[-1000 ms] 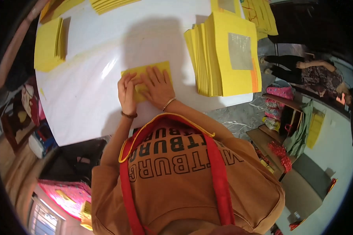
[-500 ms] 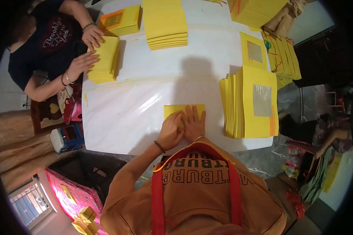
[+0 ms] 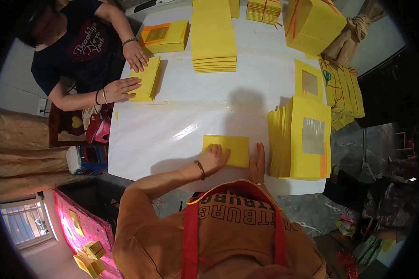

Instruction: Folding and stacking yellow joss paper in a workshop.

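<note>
A yellow folded paper piece (image 3: 238,151), flat like an envelope, lies near the table's front edge. My left hand (image 3: 213,159) presses on its left part, fingers curled and closed; whatever may be under or inside them is hidden. Along the paper's right edge stands my right hand (image 3: 257,162), turned on its side with fingers stretched out and nothing held. To its right is a stack of yellow paper bags (image 3: 307,160) with a clear window in the top one.
Across the white table (image 3: 149,144), a co-worker's hands (image 3: 123,88) rest on a yellow stack (image 3: 149,81). More yellow stacks (image 3: 214,49) stand farther back. Green-handled scissors (image 3: 327,76) lie on tied bundles at the right. A blue stool (image 3: 91,160) is at the left.
My right hand has slid off the paper's top to its right edge and turned on its side. My left hand has shifted to the paper's left part. The whole view has shifted slightly.
</note>
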Demonstrator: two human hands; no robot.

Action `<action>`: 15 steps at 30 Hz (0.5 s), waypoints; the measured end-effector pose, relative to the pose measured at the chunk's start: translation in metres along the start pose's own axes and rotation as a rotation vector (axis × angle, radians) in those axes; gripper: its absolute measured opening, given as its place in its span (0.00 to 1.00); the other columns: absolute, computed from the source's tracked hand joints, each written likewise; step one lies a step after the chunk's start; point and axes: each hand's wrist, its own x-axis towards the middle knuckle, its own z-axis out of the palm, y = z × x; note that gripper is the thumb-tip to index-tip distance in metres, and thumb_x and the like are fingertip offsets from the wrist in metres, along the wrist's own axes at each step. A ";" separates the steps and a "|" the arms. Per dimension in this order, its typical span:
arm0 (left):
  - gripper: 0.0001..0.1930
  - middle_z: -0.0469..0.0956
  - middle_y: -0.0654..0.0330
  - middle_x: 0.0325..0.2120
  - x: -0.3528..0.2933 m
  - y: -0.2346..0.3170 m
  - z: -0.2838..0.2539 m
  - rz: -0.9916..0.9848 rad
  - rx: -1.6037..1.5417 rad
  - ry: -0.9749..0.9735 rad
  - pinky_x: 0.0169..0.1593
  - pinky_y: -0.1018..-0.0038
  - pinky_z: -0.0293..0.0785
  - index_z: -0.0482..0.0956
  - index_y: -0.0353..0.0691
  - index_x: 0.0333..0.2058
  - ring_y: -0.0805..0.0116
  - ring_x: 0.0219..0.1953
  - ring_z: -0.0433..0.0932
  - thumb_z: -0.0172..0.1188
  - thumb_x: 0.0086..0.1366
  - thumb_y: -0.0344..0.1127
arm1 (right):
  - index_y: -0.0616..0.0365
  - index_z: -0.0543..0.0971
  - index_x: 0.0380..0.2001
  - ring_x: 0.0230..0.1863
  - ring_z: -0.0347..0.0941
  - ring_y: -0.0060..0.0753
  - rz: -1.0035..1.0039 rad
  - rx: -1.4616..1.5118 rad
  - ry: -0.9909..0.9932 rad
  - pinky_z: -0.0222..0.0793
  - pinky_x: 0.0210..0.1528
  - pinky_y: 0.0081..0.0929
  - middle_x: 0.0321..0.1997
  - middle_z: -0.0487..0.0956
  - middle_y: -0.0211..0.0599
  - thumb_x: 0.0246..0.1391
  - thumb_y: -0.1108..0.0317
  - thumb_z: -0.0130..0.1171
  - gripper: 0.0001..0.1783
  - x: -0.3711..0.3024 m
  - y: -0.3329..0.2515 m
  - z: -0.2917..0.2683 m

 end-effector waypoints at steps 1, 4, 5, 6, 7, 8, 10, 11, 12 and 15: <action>0.21 0.72 0.38 0.41 0.015 -0.016 -0.028 -0.070 -0.292 -0.244 0.40 0.61 0.71 0.70 0.36 0.48 0.48 0.41 0.73 0.50 0.53 0.30 | 0.64 0.57 0.58 0.62 0.53 0.47 -0.031 -0.085 0.045 0.39 0.64 0.39 0.60 0.60 0.49 0.55 0.67 0.42 0.27 -0.003 0.008 0.001; 0.24 0.73 0.48 0.45 0.045 -0.085 -0.055 -0.251 -0.836 -0.228 0.44 0.66 0.70 0.69 0.41 0.51 0.52 0.40 0.74 0.53 0.51 0.27 | 0.63 0.58 0.57 0.61 0.53 0.48 -0.096 -0.257 0.082 0.38 0.64 0.42 0.58 0.62 0.48 0.56 0.65 0.42 0.26 -0.002 0.009 0.005; 0.26 0.75 0.48 0.40 0.061 -0.111 -0.073 -0.285 -0.784 -0.163 0.41 0.65 0.71 0.68 0.44 0.53 0.52 0.38 0.75 0.54 0.51 0.28 | 0.63 0.59 0.57 0.61 0.53 0.48 -0.129 -0.351 0.088 0.37 0.63 0.44 0.57 0.63 0.47 0.56 0.64 0.42 0.26 -0.002 0.009 0.006; 0.27 0.77 0.50 0.35 0.087 -0.127 -0.107 -0.365 -0.529 -0.179 0.36 0.64 0.72 0.67 0.47 0.54 0.53 0.34 0.76 0.53 0.51 0.28 | 0.63 0.59 0.57 0.61 0.53 0.48 -0.110 -0.349 0.101 0.37 0.63 0.44 0.57 0.63 0.47 0.56 0.64 0.42 0.26 -0.001 0.011 0.007; 0.29 0.78 0.53 0.31 0.101 -0.158 -0.100 -0.354 -0.379 -0.008 0.33 0.64 0.73 0.66 0.48 0.55 0.53 0.32 0.76 0.53 0.51 0.28 | 0.62 0.60 0.56 0.62 0.52 0.48 -0.154 -0.420 0.074 0.36 0.63 0.46 0.57 0.64 0.47 0.56 0.63 0.42 0.26 -0.001 0.010 0.008; 0.30 0.77 0.52 0.32 0.119 -0.183 -0.097 -0.297 -0.266 0.278 0.33 0.64 0.73 0.65 0.48 0.55 0.53 0.33 0.76 0.52 0.50 0.26 | 0.62 0.61 0.56 0.63 0.51 0.48 -0.197 -0.492 0.044 0.34 0.63 0.49 0.56 0.64 0.46 0.55 0.62 0.42 0.26 0.000 0.011 0.009; 0.25 0.75 0.55 0.41 0.166 -0.214 -0.091 -0.248 -0.106 0.594 0.38 0.65 0.72 0.68 0.45 0.50 0.54 0.40 0.73 0.50 0.50 0.24 | 0.61 0.61 0.55 0.63 0.51 0.48 -0.183 -0.511 0.016 0.34 0.63 0.49 0.57 0.64 0.45 0.55 0.61 0.42 0.26 0.000 0.006 0.008; 0.24 0.74 0.57 0.42 0.187 -0.234 -0.075 -0.207 -0.025 0.612 0.39 0.65 0.71 0.67 0.46 0.50 0.56 0.41 0.73 0.51 0.51 0.24 | 0.60 0.62 0.55 0.64 0.50 0.48 -0.180 -0.531 -0.011 0.33 0.63 0.50 0.57 0.64 0.45 0.54 0.61 0.43 0.26 0.001 0.004 0.008; 0.24 0.73 0.59 0.44 0.200 -0.251 -0.057 -0.166 0.059 0.628 0.41 0.65 0.70 0.67 0.47 0.50 0.58 0.43 0.72 0.52 0.52 0.25 | 0.60 0.62 0.55 0.64 0.50 0.48 -0.176 -0.529 -0.014 0.33 0.63 0.50 0.57 0.64 0.45 0.54 0.61 0.43 0.26 0.003 0.002 0.009; 0.23 0.73 0.63 0.43 0.213 -0.264 -0.013 -0.271 0.117 0.235 0.41 0.64 0.68 0.68 0.49 0.50 0.61 0.43 0.72 0.53 0.53 0.28 | 0.59 0.62 0.55 0.65 0.48 0.47 -0.139 -0.532 -0.046 0.32 0.63 0.49 0.58 0.63 0.43 0.54 0.60 0.43 0.26 0.003 0.002 0.007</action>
